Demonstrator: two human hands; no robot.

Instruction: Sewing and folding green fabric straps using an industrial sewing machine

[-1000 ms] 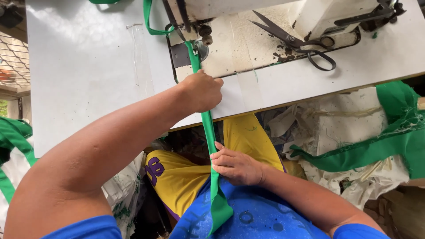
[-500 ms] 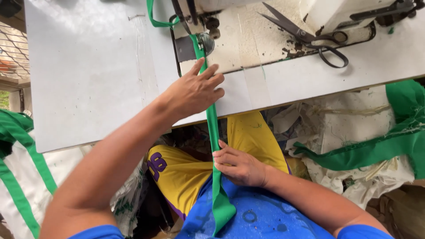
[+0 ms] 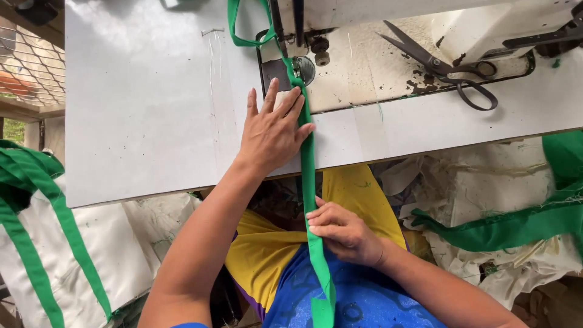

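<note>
Cut off by the top edge: the upper body of the sewing machine and the far side of the white worktop. Hidden under the left hand: a patch of worktop beside the green strap. Needle point behind the strap, too small to make out. Strap's lower end lost at the bottom edge. Right hand: fingertips tucked behind the strap, grip unclear. Scissors whole; green fabric cropped at the right edge.

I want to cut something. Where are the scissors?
In the head view, the scissors lie upper right on the sewing machine bed, right of the green strip.
</note>
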